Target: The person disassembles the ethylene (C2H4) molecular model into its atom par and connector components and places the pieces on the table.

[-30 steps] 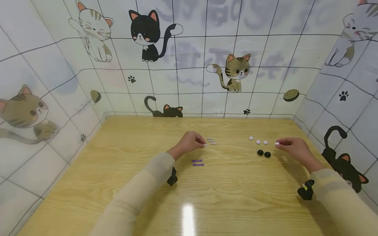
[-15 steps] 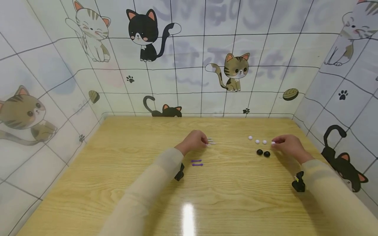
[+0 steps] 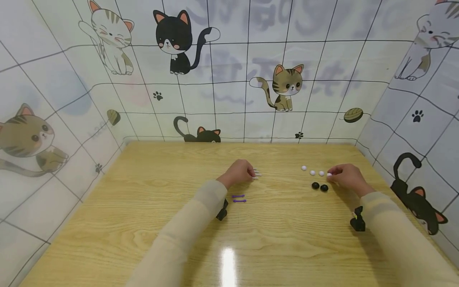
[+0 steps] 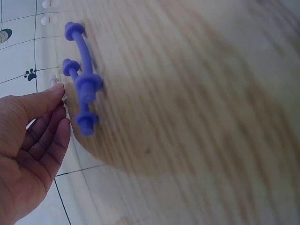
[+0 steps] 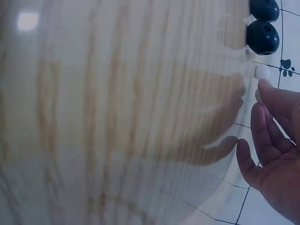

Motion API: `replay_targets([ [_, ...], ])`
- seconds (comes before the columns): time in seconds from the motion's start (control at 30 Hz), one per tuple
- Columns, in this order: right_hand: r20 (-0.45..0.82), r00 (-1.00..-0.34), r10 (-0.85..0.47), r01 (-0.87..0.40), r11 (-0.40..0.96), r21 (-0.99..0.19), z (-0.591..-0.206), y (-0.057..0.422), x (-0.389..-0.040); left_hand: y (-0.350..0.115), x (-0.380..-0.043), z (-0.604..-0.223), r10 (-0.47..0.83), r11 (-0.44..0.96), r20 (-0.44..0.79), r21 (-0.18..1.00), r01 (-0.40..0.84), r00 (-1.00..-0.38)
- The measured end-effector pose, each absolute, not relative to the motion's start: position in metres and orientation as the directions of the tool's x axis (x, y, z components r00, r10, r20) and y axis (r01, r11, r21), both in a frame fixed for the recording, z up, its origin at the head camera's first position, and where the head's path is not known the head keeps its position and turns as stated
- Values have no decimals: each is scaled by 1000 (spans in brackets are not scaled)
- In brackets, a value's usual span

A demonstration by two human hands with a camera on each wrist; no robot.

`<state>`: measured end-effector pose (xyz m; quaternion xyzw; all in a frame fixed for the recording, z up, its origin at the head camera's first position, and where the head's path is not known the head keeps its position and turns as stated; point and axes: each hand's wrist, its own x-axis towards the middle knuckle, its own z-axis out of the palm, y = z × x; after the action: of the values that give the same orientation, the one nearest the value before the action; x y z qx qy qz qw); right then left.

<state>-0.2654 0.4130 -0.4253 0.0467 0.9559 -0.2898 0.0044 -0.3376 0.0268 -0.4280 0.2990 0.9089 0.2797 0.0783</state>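
Note:
My left hand (image 3: 241, 171) pinches a small white rod (image 3: 255, 177) between thumb and fingertips, low over the table beside several similar white rods (image 3: 257, 171). Nearer to me lie two purple rods with knobbed, collared ends (image 4: 84, 51), large in the left wrist view. At the right, my right hand (image 3: 346, 176) holds a white ball (image 3: 329, 174) between thumb and index finger, at the right end of a line of white balls (image 3: 312, 172). Just in front of that line sit two black balls (image 3: 320, 187); holes show in them in the right wrist view.
The wooden table (image 3: 279, 239) ends at a back wall (image 3: 233, 99) covered with a cat-print tile sheet, which continues along both sides. A bright light reflection lies on the front of the table. Each wrist carries a small black camera (image 3: 357, 220).
My right hand has slid left with its white ball, up close to the other white balls. My left hand has shifted a little right, bringing its white rod alongside the others.

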Motion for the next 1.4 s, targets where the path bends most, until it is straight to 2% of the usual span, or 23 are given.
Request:
replay_targets([
  [0.2, -36, -996, 83, 89, 837, -540, -429, 413, -265, 26, -336, -429, 580, 664, 20, 568, 487, -814],
  [0.53, -36, -997, 64, 73, 824, -561, -428, 412, -264, 22, -338, -434, 533, 636, -23, 670, 383, -845],
  [0.8, -28, -998, 63, 67, 820, -569, -427, 412, -263, 17, -340, -438, 536, 592, -37, 729, 344, -843],
  [1.4, -17, -998, 62, 60, 816, -575, -428, 412, -260, 14, -343, -443, 535, 549, -53, 780, 300, -843],
])
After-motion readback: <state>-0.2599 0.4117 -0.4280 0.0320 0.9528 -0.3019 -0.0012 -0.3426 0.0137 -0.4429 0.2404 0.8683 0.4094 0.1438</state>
